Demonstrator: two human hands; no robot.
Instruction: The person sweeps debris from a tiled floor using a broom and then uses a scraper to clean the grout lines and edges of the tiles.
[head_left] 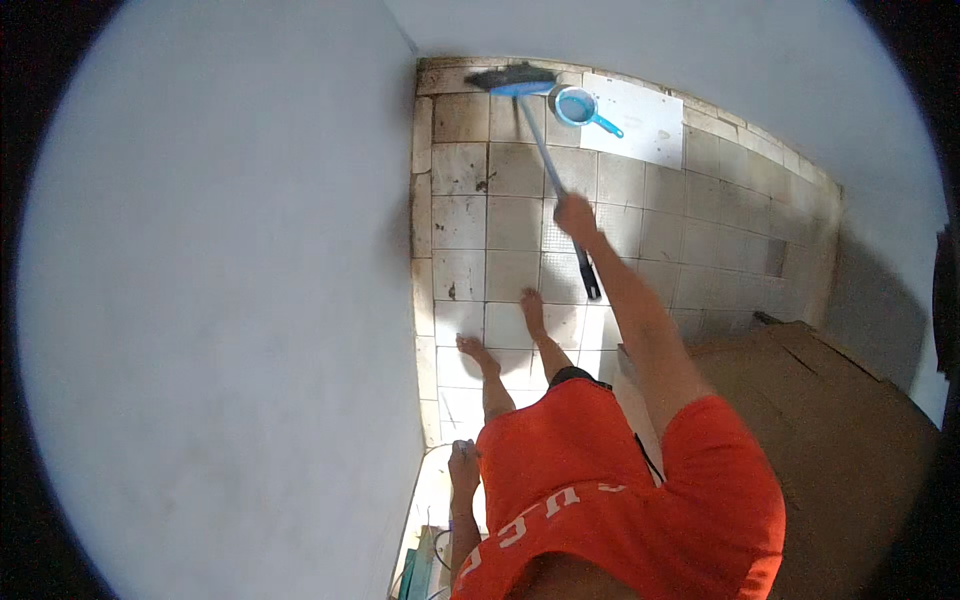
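My right hand (575,215) is closed round the grey handle of a broom (549,166), with the handle's black end (588,278) sticking out below my fist. At the far wall, the broom's blue head (520,89) and dark bristles (512,74) rest on the tiles near the corner. Just right of the head stands a light-blue dipper (575,106), its handle pointing right over a white sheet (640,125). Low at my left side hangs my left hand (464,465), its fingers curled in; what they hold, if anything, is too small to make out.
White walls rise on the left (230,280) and at the back. Dirty stains mark the tiled floor (512,222), where my bare feet (532,305) stand. A large brown board-like surface (800,430) lies to the right. Green items (415,565) sit at the lower left.
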